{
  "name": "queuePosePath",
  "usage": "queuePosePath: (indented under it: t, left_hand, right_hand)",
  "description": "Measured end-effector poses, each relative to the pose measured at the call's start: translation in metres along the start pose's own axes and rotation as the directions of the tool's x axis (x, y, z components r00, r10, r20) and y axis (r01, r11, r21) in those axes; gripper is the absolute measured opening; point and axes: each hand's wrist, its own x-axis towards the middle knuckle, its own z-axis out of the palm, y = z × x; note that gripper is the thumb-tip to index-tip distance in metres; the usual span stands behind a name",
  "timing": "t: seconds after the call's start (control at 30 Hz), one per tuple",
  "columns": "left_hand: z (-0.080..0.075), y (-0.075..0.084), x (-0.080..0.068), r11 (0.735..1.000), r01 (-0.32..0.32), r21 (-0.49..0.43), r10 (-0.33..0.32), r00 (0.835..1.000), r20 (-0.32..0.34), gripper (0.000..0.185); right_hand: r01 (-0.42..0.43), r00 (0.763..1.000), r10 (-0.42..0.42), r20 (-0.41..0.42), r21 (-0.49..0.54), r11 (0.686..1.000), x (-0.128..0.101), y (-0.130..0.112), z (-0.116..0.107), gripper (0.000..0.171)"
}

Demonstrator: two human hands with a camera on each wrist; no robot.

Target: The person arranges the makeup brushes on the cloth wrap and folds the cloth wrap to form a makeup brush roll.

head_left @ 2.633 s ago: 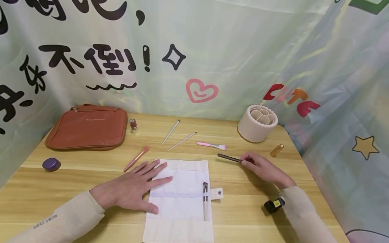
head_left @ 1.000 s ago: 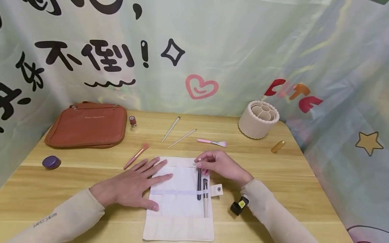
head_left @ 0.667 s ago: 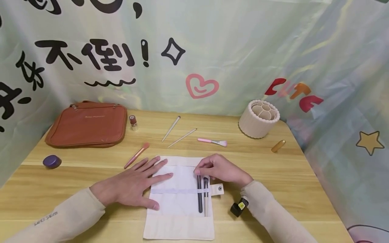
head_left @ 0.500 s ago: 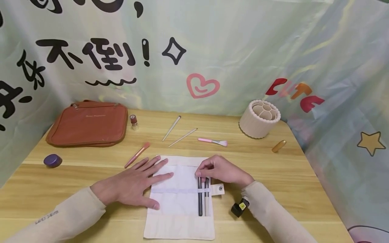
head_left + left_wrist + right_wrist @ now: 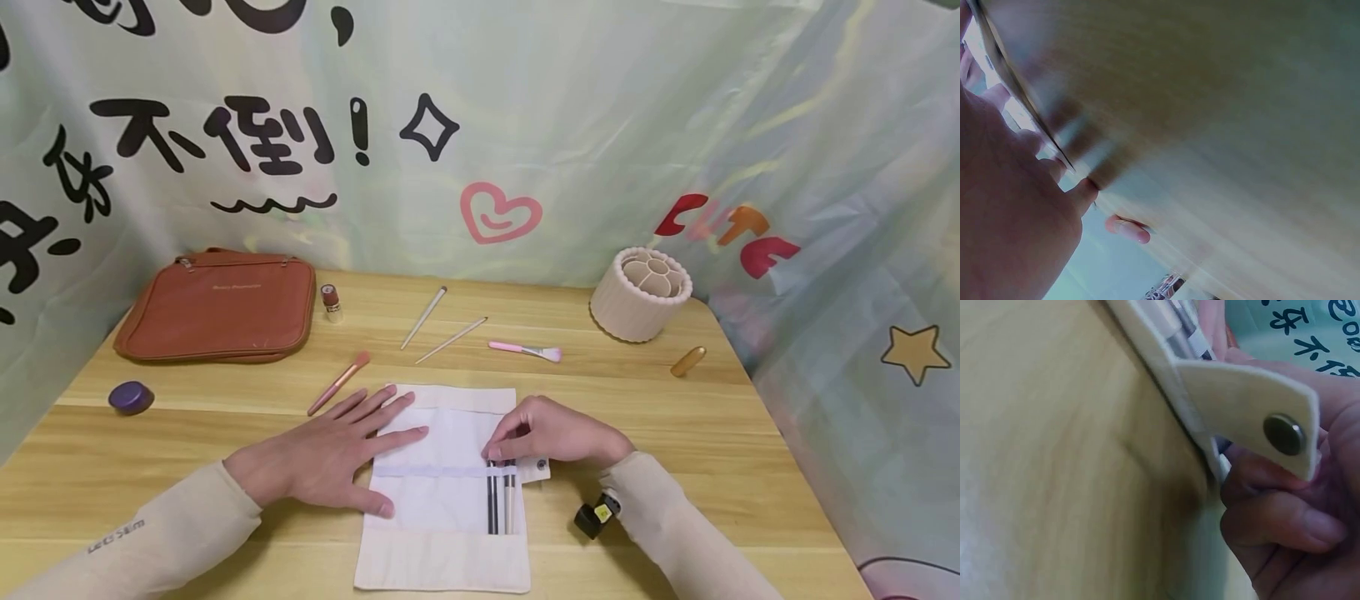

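A white fabric brush roll (image 5: 442, 562) lies unrolled on the table, with an elastic band across its middle. My left hand (image 5: 322, 462) rests flat on its left part, fingers spread. My right hand (image 5: 555, 429) pinches the upper end of a dark-handled makeup brush (image 5: 492, 504), which runs under the band, its lower end at the bottom pocket's edge. Right beside it, a pale-handled makeup brush (image 5: 510, 508) also sits under the band. In the right wrist view, the roll's snap tab (image 5: 1241, 406) stands up against the curled fingers (image 5: 1279, 519).
Behind the roll lie a pink brush (image 5: 517, 347), two thin brushes (image 5: 423, 318) and a rose-coloured brush (image 5: 336, 385). Around them are a brown case (image 5: 225, 312), a lipstick (image 5: 331, 304), a purple jar (image 5: 131, 397), a ribbed holder (image 5: 637, 300) and a gold tube (image 5: 688, 362).
My right hand has brought the dark brush from the right onto the roll, slid it under the band and moved down along it. The left hand has stayed in place.
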Motion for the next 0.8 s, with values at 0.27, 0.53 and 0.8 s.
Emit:
queuePosePath:
  t: [0.27, 0.53, 0.8]
  left_hand:
    - [0.0028, -0.0021, 0.0011, 1.000, 0.006, -0.009, -0.006, 1.000, 0.001, 0.090]
    - [0.0048, -0.0034, 0.0021, 1.000, 0.003, -0.005, -0.003, 1.000, -0.006, 0.091]
    - [0.0068, -0.0048, 0.0024, 1.000, -0.003, 0.009, 0.004, 1.000, -0.012, 0.090]
  right_hand:
    - [-0.006, 0.999, 0.005, -0.043, -0.023, 1.000, -0.0026, -0.0010, 0.0017, 0.010]
    - [0.029, 0.995, -0.035, -0.095, -0.062, 0.998, -0.0040, 0.0030, 0.0012, 0.009]
    - [0.059, 0.998, -0.060, -0.032, -0.042, 0.997, -0.0039, 0.0044, 0.0003, 0.013]
